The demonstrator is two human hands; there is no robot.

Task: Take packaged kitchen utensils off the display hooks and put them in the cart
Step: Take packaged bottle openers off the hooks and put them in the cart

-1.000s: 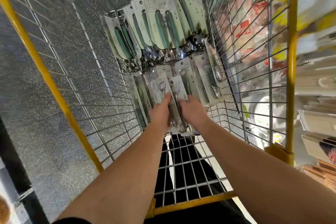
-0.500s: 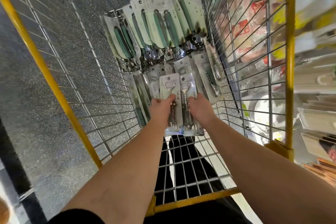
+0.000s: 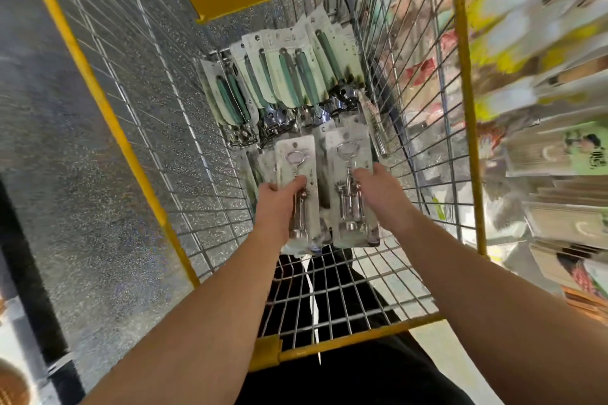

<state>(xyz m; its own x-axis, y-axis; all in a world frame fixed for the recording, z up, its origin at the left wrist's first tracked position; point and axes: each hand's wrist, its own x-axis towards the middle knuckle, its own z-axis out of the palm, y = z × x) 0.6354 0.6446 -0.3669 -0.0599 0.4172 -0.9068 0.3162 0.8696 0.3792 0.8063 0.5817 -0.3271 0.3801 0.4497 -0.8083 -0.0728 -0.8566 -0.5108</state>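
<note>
Your left hand (image 3: pixel 275 204) grips one corkscrew pack (image 3: pixel 297 187) and your right hand (image 3: pixel 378 194) grips another pack (image 3: pixel 350 181), both low inside the cart (image 3: pixel 98 102), probably to lay them flat beside the green-handled packs (image 3: pixel 289 76).

Both forearms are bare up to the frame's lower edge, with no watch, ring or band on the left hand (image 3: pixel 274 207) or right hand (image 3: pixel 381 197). Below, black clothing with a thin white stripe shows.
</note>
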